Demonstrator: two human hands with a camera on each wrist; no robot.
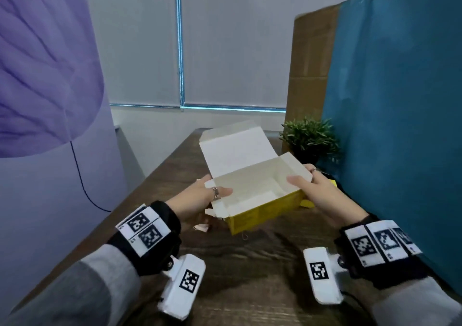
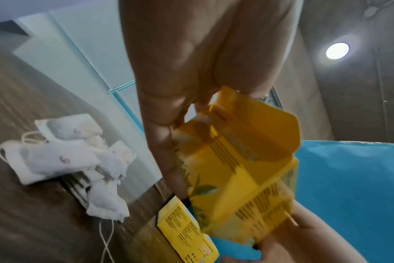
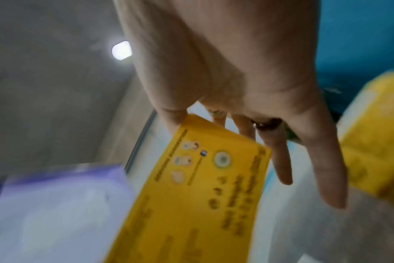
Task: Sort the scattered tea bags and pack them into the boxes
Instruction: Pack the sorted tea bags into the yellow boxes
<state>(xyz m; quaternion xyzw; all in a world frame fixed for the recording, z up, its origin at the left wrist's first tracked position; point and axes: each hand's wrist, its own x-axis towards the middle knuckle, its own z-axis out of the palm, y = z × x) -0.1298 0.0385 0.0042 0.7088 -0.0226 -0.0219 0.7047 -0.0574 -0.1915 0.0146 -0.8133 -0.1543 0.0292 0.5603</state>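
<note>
Currently the yellow box is held up off the tabletop between both hands, over its middle, tilted, lid flap open and standing up at the far side, white inside showing with nothing visible in it. Left hand grips the box's left end, thumb over the rim into the opening, other fingers underneath against the yellow outer wall. Right hand grips the right end, thumb hooked over the rim; on the right wrist view the ring and little fingers stick out straight and loose past the box wall. Second yellow box lies on the tabletop just below the held one, toward the right edge by the blue panel. Tea bags, white with strings, sit in a loose overlapping pile on the tabletop left of the box, partly hidden under the left hand in the head view. Small potted plant stands at the far right corner, against the blue panel.
</note>
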